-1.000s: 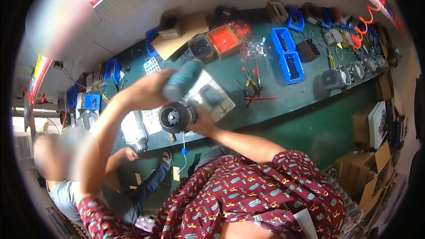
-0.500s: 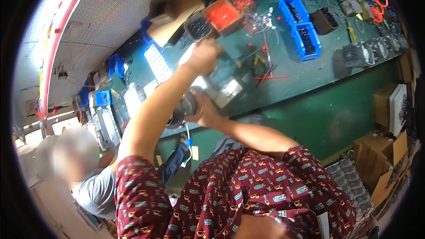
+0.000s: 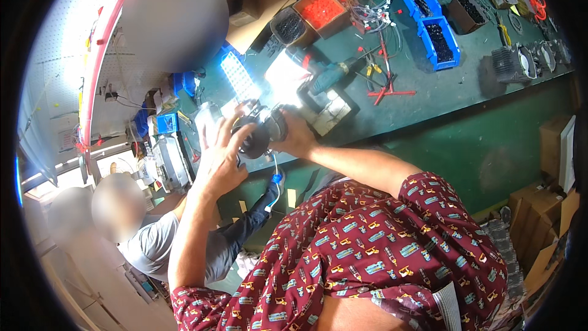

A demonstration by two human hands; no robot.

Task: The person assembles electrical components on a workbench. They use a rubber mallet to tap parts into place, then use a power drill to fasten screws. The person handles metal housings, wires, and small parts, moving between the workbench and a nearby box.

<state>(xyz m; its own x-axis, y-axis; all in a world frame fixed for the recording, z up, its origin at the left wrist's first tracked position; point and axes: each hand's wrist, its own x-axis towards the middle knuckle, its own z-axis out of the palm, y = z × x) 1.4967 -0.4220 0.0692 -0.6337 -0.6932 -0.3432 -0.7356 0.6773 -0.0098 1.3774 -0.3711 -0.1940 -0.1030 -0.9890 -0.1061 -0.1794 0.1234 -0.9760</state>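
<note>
Between my two hands is a dark round part (image 3: 255,142) with a shiny metal body, held over the near edge of the bench. A white cable (image 3: 277,191) with a blue tie hangs down from it. My left hand (image 3: 223,154) has its fingers curled over the left side of the part. My right hand (image 3: 298,136) grips a grey rounded section on the right side. Whatever sits between the fingertips is partly lost in glare. Just beyond the hands, a green power drill (image 3: 329,78) lies on the bench beside a small white box (image 3: 332,112).
The green bench (image 3: 422,101) carries a box of red pieces (image 3: 320,11), a tub of black pieces (image 3: 290,26), blue bins (image 3: 439,43), a red T-handle wrench (image 3: 387,90), pliers (image 3: 373,72) and finned metal housings (image 3: 507,65). Another person (image 3: 159,242) sits at the left.
My left hand has come back from near the tub of black pieces and now rests around the round part. My right hand still holds the part. The head view has shifted slightly.
</note>
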